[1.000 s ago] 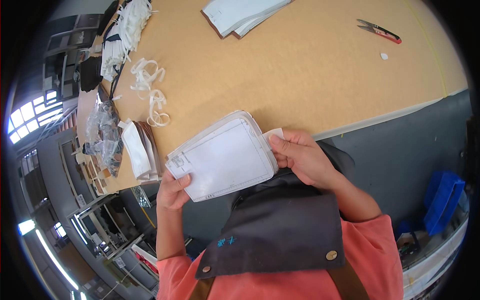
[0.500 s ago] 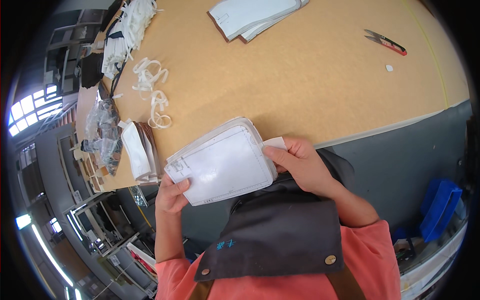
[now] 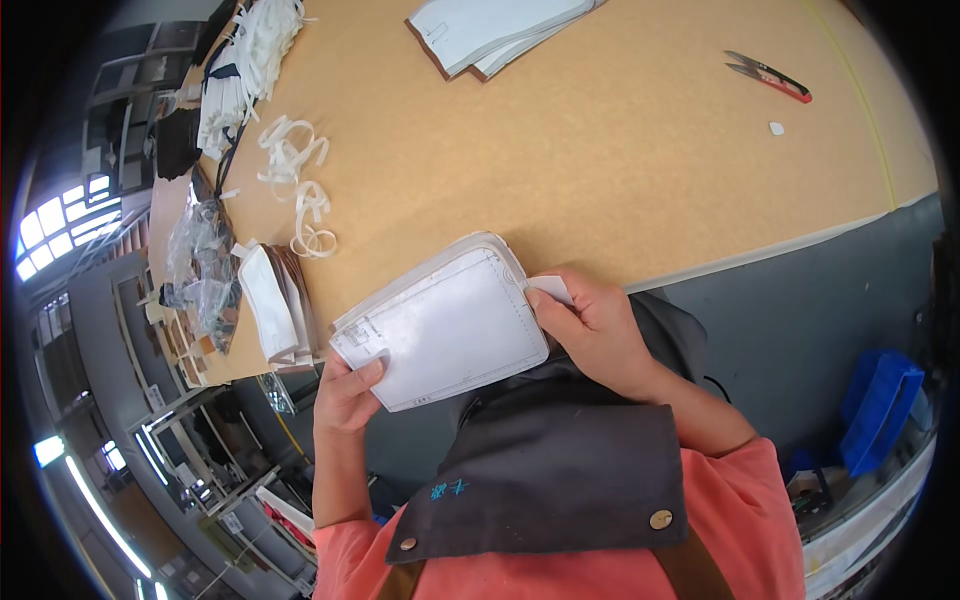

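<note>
A stack of white cut panels (image 3: 450,330) with rounded corners hangs tilted in front of my apron, by the table's near edge. Dashed lines and small print mark its top panel. My left hand (image 3: 347,395) is closed on its lower left corner, thumb on top, fingers hidden beneath. At the stack's right edge my right hand (image 3: 595,330) pinches a small white tab (image 3: 550,287) between thumb and fingers. Whether that tab is joined to the stack I cannot tell.
On the brown table (image 3: 500,160) lie white panels with brown edges (image 3: 490,30), thread snips (image 3: 768,76), a white scrap (image 3: 776,129) and curled white strips (image 3: 292,160). Another panel stack (image 3: 270,300), clear plastic (image 3: 203,265) and a white strip bundle (image 3: 255,65) line the left side.
The right hand has shifted slightly, and less of the white tab shows beside its thumb. The left hand keeps its hold; the whole view has moved a little.
</note>
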A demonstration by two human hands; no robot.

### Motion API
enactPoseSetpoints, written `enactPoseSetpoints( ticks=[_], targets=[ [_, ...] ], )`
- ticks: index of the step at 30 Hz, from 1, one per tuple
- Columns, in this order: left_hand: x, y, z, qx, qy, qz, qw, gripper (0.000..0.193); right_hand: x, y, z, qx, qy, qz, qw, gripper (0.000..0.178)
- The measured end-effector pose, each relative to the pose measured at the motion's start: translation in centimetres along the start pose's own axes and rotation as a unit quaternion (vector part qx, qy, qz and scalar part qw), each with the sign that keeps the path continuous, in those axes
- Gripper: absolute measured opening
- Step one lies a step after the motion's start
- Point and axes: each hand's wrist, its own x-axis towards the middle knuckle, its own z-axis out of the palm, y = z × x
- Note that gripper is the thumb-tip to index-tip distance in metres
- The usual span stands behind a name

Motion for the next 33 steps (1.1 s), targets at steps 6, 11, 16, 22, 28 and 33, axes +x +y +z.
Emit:
enactPoseSetpoints(
  ticks=[6,11,16,22,28,33],
  targets=[
    [0.0,0.1,-0.7,0.007,0.008,0.014,1.0,0.065,0.0,-0.2,-0.5,0.221,-0.088,0.024,0.971,0.025],
    [0.0,0.1,-0.6,0.007,-0.001,0.026,1.0,0.063,-0.4,-0.8,0.0,0.264,-0.104,0.048,0.958,0.024],
    [-0.1,0.0,-0.5,0.001,0.008,0.025,1.0,0.061,-0.5,-0.6,0.0,0.251,-0.093,0.05,0.962,0.024],
    [-0.1,0.1,-0.2,0.006,0.007,0.026,1.0,0.062,-0.6,-0.4,0.1,0.231,-0.077,0.053,0.968,0.025],
    [0.0,0.0,0.1,0.014,0.01,0.037,0.999,0.064,-0.7,-0.6,0.3,0.204,-0.044,0.032,0.978,0.024],
    [0.0,-0.4,0.5,0.013,0.014,0.041,0.999,0.064,-0.7,-0.2,0.6,0.128,0.006,-0.001,0.992,0.021]
  ],
)
